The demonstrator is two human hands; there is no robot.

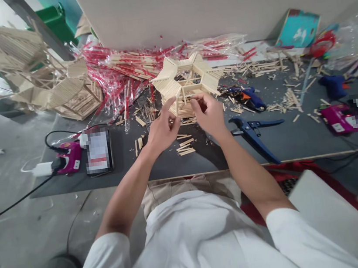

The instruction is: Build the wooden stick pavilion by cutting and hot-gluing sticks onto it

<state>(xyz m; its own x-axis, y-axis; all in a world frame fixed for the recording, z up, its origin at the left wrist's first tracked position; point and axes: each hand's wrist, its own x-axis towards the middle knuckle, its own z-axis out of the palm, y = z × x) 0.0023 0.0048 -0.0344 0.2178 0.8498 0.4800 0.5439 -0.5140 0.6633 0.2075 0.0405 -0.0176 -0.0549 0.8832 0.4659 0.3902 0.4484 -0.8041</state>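
A star-shaped model of thin wooden sticks [166, 73], with slatted roof panels around an open middle, stands on the dark table in front of me. My left hand [163, 131] is at its near left corner, fingers and thumb closed around an upright of the frame. At the near right side, my right hand [211, 114] has its fingers curled with the thumb against them, touching the front of the frame. Whatever its fingertips pinch is too small to make out. Short cut sticks [185, 146] lie on the table just below the model.
A blue glue gun [249, 98] and a blue-handled cutter [255, 139] lie to the right. A phone [98, 151] and a purple power strip [71, 157] are at left. Red-and-clear wrapped stick bundles [130, 63] line the back. Larger stick models [71, 93] stand far left.
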